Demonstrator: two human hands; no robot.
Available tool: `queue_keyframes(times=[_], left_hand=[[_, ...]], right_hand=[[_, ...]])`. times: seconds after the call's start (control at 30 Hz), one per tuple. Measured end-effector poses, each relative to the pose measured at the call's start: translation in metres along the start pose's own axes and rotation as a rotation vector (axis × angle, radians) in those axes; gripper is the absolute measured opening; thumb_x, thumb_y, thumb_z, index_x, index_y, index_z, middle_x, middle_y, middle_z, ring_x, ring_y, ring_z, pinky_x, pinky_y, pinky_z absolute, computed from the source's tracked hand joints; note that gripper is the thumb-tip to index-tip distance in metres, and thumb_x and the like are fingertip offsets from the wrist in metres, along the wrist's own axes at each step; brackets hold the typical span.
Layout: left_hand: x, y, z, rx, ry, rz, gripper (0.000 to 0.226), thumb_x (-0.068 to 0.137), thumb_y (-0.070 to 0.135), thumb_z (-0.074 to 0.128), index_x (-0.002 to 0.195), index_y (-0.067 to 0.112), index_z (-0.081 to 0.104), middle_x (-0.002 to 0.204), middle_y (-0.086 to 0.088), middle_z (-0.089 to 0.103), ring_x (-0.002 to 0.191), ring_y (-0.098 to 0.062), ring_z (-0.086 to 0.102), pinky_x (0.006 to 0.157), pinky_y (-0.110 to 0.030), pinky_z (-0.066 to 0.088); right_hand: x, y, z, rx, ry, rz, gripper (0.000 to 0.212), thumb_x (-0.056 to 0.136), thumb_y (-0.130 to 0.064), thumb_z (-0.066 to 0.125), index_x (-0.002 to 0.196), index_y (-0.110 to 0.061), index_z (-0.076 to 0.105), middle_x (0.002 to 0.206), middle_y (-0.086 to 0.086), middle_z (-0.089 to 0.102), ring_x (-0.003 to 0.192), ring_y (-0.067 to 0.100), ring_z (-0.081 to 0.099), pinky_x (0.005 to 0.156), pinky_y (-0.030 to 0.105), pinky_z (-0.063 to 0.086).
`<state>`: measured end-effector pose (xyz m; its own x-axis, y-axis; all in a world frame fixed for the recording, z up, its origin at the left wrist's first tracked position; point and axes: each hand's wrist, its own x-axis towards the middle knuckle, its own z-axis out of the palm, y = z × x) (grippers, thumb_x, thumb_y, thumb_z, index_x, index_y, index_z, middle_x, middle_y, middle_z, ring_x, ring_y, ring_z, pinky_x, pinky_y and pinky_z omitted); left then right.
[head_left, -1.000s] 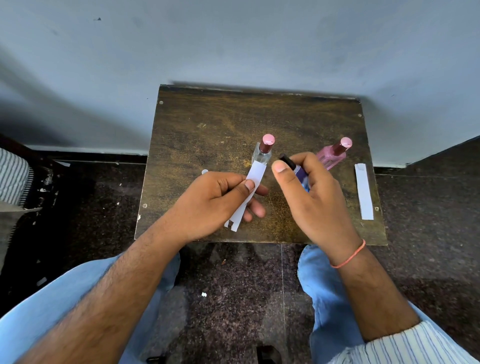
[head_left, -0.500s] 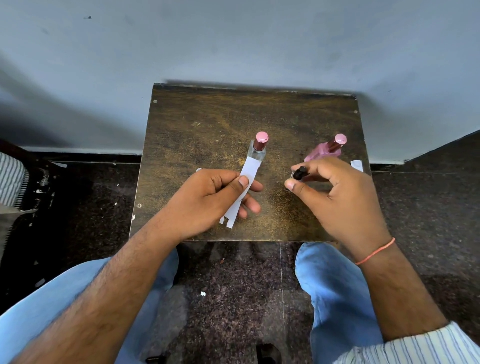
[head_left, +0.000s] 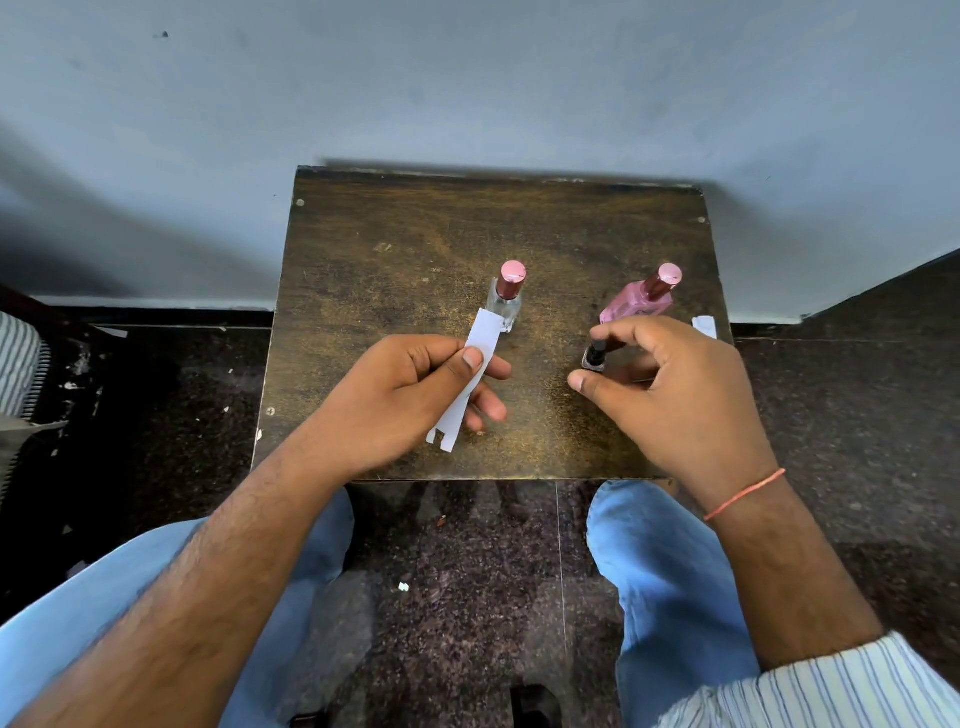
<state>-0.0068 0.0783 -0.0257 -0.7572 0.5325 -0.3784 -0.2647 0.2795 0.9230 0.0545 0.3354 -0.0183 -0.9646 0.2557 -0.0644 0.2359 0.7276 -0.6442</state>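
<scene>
My left hand (head_left: 410, 389) pinches a white paper strip (head_left: 475, 364) between thumb and fingers, above the middle of a small worn wooden table (head_left: 415, 234). The strip's upper end overlaps a clear glass bottle with a pink cap (head_left: 506, 301) that stands upright behind it. My right hand (head_left: 675, 395) curls over a small dark bottle with a black cap (head_left: 596, 356), which stands on the table. Its fingertips are at the cap and its thumb lies close beside the base. Just behind that hand stands a pink bottle with a pink cap (head_left: 636, 304).
A second white paper strip (head_left: 705, 326) lies at the table's right edge, mostly hidden by my right hand. The table stands against a pale wall (head_left: 467, 78). My knees in blue trousers (head_left: 670, 561) are below its front edge, over a dark speckled floor (head_left: 467, 597).
My right hand has brought the small dark bottle down from in front of me and to the right, onto the table. My left hand still holds the strip in about the same place.
</scene>
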Motion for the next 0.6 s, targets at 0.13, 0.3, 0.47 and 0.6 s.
queue_keyframes(times=[0.13, 0.3, 0.47, 0.6], left_hand=[[0.0, 0.0, -0.001, 0.03, 0.013, 0.019, 0.031, 0.114, 0.026, 0.049, 0.114, 0.013, 0.077, 0.085, -0.008, 0.082, 0.076, -0.02, 0.076, 0.069, -0.025, 0.059], [0.0, -0.003, -0.003, 0.107, -0.021, 0.007, 0.031, 0.114, 0.026, 0.048, 0.114, 0.013, 0.077, 0.072, 0.0, 0.071, 0.063, -0.014, 0.067, 0.061, -0.022, 0.053], [-0.002, -0.002, -0.006, 0.225, -0.077, 0.032, 0.03, 0.113, 0.028, 0.052, 0.104, 0.029, 0.081, 0.064, -0.001, 0.059, 0.059, -0.016, 0.058, 0.059, -0.03, 0.051], [-0.005, -0.003, -0.013, 0.45, -0.1, 0.115, 0.036, 0.109, 0.029, 0.06, 0.076, 0.039, 0.071, 0.059, -0.001, 0.051, 0.055, -0.011, 0.048, 0.053, -0.034, 0.04]], right_hand=[[-0.006, -0.005, -0.004, -0.114, 0.11, -0.11, 0.047, 0.082, -0.057, 0.087, 0.12, -0.031, 0.076, 0.119, -0.015, 0.074, 0.089, 0.01, 0.074, 0.081, 0.043, 0.064], [-0.013, -0.024, 0.001, -0.062, 0.379, -0.382, 0.029, 0.095, -0.037, 0.085, 0.113, -0.015, 0.08, 0.109, 0.001, 0.075, 0.087, 0.012, 0.07, 0.087, 0.022, 0.054], [-0.024, -0.042, 0.022, -0.04, 0.302, -0.496, 0.018, 0.104, -0.023, 0.075, 0.117, -0.013, 0.081, 0.112, 0.001, 0.076, 0.089, 0.018, 0.073, 0.07, 0.041, 0.06], [-0.026, -0.045, 0.031, -0.035, 0.215, -0.496, 0.025, 0.104, -0.021, 0.073, 0.128, -0.016, 0.078, 0.124, -0.002, 0.075, 0.098, 0.011, 0.072, 0.075, 0.03, 0.058]])
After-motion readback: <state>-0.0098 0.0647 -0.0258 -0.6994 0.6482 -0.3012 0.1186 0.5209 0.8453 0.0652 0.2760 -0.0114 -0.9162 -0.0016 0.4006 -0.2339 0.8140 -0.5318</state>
